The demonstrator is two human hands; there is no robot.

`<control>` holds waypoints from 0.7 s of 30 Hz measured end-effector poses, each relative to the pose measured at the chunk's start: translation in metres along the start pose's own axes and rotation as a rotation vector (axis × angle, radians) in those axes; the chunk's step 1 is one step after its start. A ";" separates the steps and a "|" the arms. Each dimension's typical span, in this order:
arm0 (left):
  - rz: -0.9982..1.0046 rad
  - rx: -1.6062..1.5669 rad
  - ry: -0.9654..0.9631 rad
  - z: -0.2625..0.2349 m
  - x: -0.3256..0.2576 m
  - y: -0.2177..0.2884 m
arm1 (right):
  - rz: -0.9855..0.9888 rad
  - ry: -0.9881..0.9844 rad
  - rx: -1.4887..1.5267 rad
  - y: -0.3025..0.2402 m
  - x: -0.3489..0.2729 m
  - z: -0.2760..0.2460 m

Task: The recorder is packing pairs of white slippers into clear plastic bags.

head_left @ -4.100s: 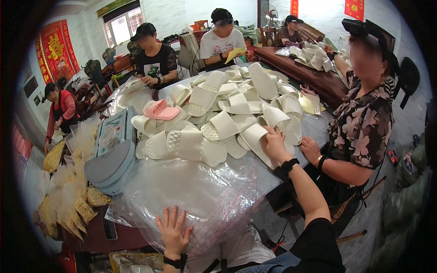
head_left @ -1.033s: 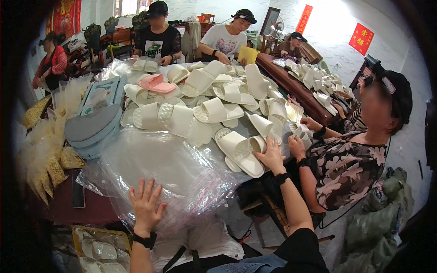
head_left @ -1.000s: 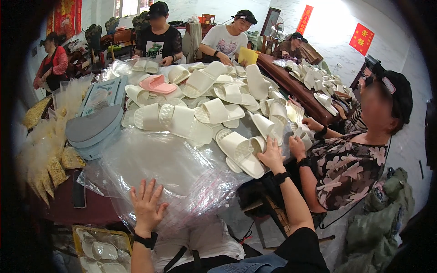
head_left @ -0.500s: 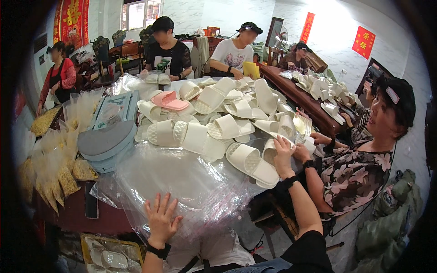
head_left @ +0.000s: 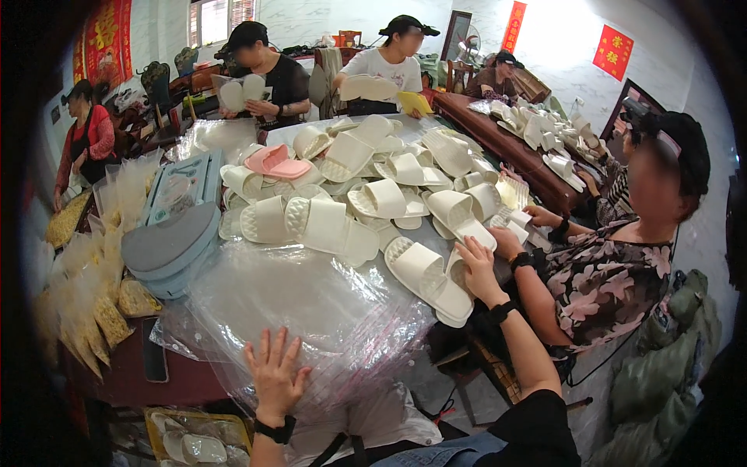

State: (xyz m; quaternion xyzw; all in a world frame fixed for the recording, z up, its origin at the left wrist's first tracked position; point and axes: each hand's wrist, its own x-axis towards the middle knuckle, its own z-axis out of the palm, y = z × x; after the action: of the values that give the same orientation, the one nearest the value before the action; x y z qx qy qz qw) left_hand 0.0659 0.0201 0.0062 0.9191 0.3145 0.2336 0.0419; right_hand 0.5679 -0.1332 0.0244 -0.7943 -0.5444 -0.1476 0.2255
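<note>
My left hand (head_left: 276, 375) lies flat with spread fingers on a stack of clear plastic bags (head_left: 303, 303) at the table's near edge. Further right, my right hand (head_left: 481, 272) has its fingers closed on the sole end of a white slipper (head_left: 459, 212) at the right side of a large slipper heap; its thumb is partly hidden. Just left of that hand rests another white slipper (head_left: 420, 268), lying on top of another sole. One pink slipper (head_left: 276, 161) sits among the white ones.
Left of the bags stands a blue-grey device (head_left: 171, 249); beyond it are bags of yellowish pieces (head_left: 101, 311). A phone (head_left: 156, 363) lies at the near left edge. Close on my right, a co-worker's hands (head_left: 510, 243) handle slippers. Below, a yellow crate (head_left: 198, 440) contains slippers.
The white slipper at my right hand has turned and shows more of its strap. My left hand stays flat. Across the table, two co-workers have raised slippers, one with a clear bag.
</note>
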 end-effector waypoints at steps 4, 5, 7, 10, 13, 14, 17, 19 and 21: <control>-0.010 0.004 -0.007 0.000 -0.002 -0.001 | 0.072 0.058 -0.210 -0.040 -0.007 -0.013; -0.010 -0.002 -0.008 -0.001 -0.001 0.000 | 0.073 0.062 -0.214 -0.050 -0.009 -0.020; -0.012 -0.005 -0.013 -0.001 -0.001 0.001 | -0.009 0.065 -0.012 -0.067 -0.019 -0.028; -0.002 0.005 -0.011 -0.001 -0.002 0.000 | -0.030 -0.119 -0.005 -0.100 -0.037 -0.036; 0.002 0.006 -0.002 -0.002 -0.002 0.000 | -0.003 -0.338 -0.048 -0.108 -0.048 -0.037; 0.003 -0.001 0.001 -0.002 0.000 0.001 | -0.006 -0.370 -0.054 -0.105 -0.050 -0.035; 0.006 -0.004 0.008 0.000 0.001 0.003 | -0.010 -0.391 -0.087 -0.103 -0.053 -0.031; 0.003 0.002 0.009 0.001 0.000 0.002 | 0.058 -0.408 -0.109 -0.107 -0.052 -0.029; -0.005 0.007 0.008 0.001 -0.002 0.002 | 0.085 -0.418 -0.123 -0.109 -0.049 -0.031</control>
State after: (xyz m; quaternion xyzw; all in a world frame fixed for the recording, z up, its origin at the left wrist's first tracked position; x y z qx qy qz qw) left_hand 0.0659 0.0178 0.0054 0.9175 0.3180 0.2359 0.0381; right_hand 0.4483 -0.1551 0.0484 -0.8420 -0.5355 -0.0029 0.0648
